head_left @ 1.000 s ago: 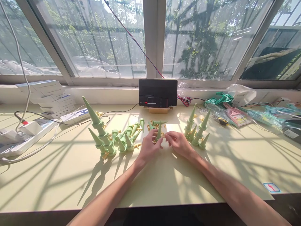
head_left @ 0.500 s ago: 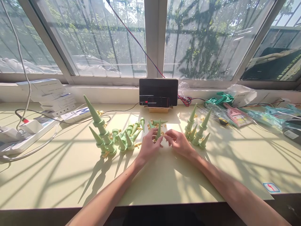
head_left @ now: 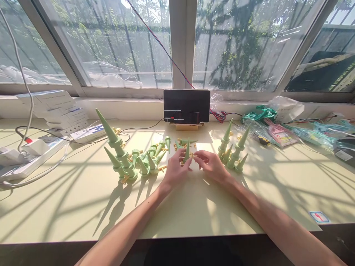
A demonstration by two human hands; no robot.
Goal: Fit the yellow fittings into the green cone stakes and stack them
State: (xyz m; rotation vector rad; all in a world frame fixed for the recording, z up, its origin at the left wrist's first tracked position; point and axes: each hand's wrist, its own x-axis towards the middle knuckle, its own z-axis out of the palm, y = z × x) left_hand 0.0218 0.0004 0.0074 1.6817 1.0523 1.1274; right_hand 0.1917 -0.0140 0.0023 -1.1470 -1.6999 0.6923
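My left hand [head_left: 175,170] grips a green plastic cone spike [head_left: 187,150], holding it upright at the middle of the pale table [head_left: 177,207]. My right hand [head_left: 213,166] pinches a small yellow piece [head_left: 193,156] against the side of that cone. Left of my hands stands a stack of green cones [head_left: 118,149] amid loose cones and yellow bits [head_left: 149,157]. To the right stand three stacks of cones [head_left: 234,149].
A dark tablet [head_left: 186,106] with a phone [head_left: 186,118] on a wooden stand sits at the back centre. A white power strip and cables [head_left: 27,151] and paper boxes [head_left: 55,109] lie left. Plastic bags and packaged goods [head_left: 280,127] lie right.
Both hands stay together on the cone and yellow piece, with only small finger shifts. The view has dipped slightly.
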